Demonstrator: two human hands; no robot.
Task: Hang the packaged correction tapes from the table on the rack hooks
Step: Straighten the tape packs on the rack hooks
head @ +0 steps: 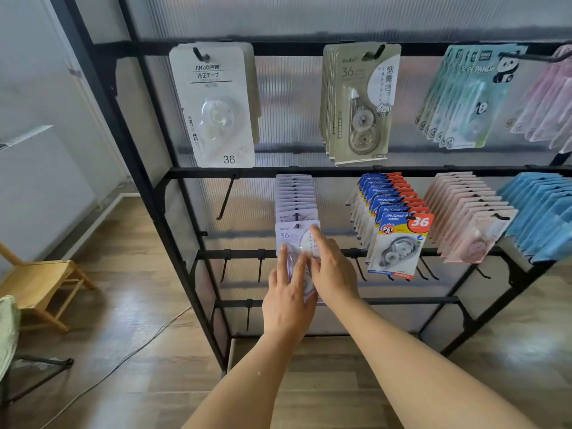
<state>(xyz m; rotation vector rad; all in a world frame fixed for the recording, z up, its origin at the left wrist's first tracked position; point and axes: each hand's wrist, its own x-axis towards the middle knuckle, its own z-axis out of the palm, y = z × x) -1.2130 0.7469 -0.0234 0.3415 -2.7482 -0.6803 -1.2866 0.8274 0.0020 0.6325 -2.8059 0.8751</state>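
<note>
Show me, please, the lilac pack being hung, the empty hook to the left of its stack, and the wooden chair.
lilac pack (291, 235), head view, upper left of its card.
empty hook (226, 198), head view, middle of its black rod.
wooden chair (40, 274), head view, on the seat.

Both forearms are bare to the frame edge, the left hand (289, 300) and right hand (332, 274) ungloved, unadorned.
</note>
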